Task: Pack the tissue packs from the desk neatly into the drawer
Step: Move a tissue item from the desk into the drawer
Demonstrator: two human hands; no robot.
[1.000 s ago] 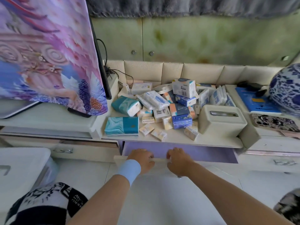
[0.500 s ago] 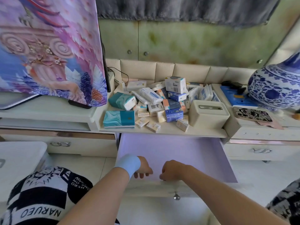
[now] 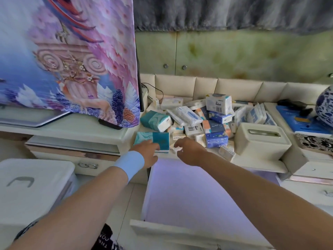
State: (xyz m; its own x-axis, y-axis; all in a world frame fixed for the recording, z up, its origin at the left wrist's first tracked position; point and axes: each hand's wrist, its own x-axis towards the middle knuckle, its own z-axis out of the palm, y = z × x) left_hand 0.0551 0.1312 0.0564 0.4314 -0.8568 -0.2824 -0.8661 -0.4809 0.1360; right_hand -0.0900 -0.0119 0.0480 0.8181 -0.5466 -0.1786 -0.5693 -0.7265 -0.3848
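Many tissue packs (image 3: pixel 214 121) lie in a loose heap on the cream desk (image 3: pixel 255 162). A flat teal pack (image 3: pixel 158 138) lies at the desk's front left corner, and a second teal pack (image 3: pixel 155 120) lies behind it. My left hand (image 3: pixel 146 150), with a blue wristband, rests its fingers on the flat teal pack's near edge. My right hand (image 3: pixel 189 150) hovers with fingers spread over small white packs (image 3: pixel 175 148) at the desk's front. Below both arms the drawer (image 3: pixel 180 230) stands pulled out, showing only its lilac liner.
A cream tissue box (image 3: pixel 259 139) stands right of the heap. A screen under a patterned cover (image 3: pixel 68 60) fills the left. A blue-and-white vase (image 3: pixel 325 107) and a blue tray (image 3: pixel 295 120) sit at the right. A white lidded bin (image 3: pixel 30 192) stands low left.
The drawer went from a narrow gap to fully pulled out. Both hands then left its front and moved up to the desk's front edge, the left onto the flat teal pack.
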